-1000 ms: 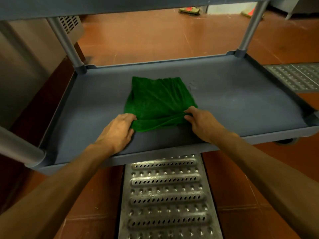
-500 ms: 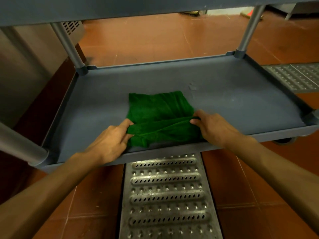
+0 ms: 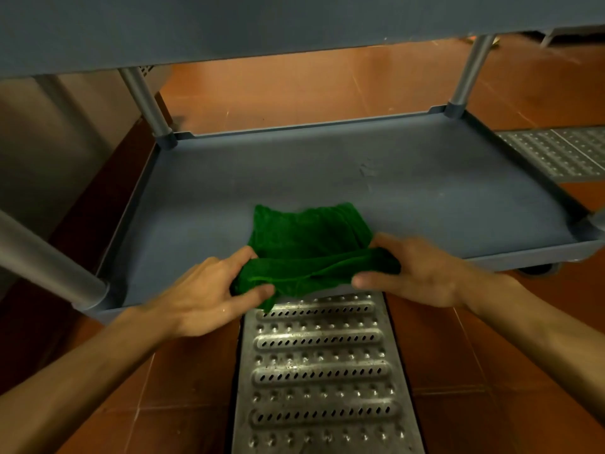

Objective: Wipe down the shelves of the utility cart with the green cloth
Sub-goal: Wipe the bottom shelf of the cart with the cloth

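2 hands of yours grip the green cloth (image 3: 307, 240): your left hand (image 3: 209, 290) pinches its near-left end, and your right hand (image 3: 422, 273) curls round its near-right end. It lies bunched at the near edge of the cart's lower shelf (image 3: 442, 191), with 1 corner hanging over the metal floor grate (image 3: 320, 371).
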`<state>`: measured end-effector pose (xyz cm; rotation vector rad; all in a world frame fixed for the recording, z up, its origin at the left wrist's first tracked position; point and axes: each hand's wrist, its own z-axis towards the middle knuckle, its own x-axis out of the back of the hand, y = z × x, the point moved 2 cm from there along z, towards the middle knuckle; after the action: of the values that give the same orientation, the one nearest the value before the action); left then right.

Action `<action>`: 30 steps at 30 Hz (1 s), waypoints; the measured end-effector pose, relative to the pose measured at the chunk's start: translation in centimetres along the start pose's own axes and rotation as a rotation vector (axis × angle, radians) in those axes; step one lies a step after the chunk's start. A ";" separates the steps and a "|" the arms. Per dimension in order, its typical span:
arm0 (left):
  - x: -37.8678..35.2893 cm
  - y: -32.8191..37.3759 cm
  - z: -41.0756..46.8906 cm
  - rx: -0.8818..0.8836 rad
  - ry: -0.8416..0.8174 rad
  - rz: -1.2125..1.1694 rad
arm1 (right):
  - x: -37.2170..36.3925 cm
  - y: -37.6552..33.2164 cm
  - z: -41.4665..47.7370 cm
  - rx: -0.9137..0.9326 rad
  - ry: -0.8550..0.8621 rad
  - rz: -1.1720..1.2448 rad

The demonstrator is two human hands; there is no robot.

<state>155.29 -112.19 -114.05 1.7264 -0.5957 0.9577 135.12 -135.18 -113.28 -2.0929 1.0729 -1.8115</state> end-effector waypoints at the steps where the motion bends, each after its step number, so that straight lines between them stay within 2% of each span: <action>1: 0.1 0.2 -0.3 0.005 -0.006 0.050 | -0.2 -0.2 -0.2 -0.007 -0.026 -0.005; 4: 0.3 0.5 -1.0 -0.028 0.037 0.208 | -0.4 -0.6 -0.5 0.015 -0.028 -0.089; 7: 0.6 0.3 -1.9 -0.058 0.085 0.222 | -0.1 -1.6 -1.1 0.052 -0.036 -0.094; 15: 4.2 2.4 -4.7 -0.153 0.168 0.261 | 1.5 -3.9 -3.7 -0.035 -0.216 0.158; 19: 6.0 3.4 -5.1 -0.176 0.190 0.153 | 3.1 -4.8 -3.9 0.002 -0.266 0.212; 24: 6.8 4.3 -4.8 -0.147 0.209 -0.069 | 5.8 -4.8 -4.1 0.040 -0.123 0.301; 27: 6.6 4.7 -3.9 -0.039 0.210 -0.298 | 6.3 -4.5 -3.3 0.071 0.108 0.367; 30: 6.3 5.2 -2.7 0.060 0.232 -0.482 | 5.2 -4.6 -2.1 0.078 0.289 0.244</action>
<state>154.00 -111.16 -105.58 1.6726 0.0065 0.8154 134.99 -134.39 -106.05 -1.6091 1.2393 -2.0315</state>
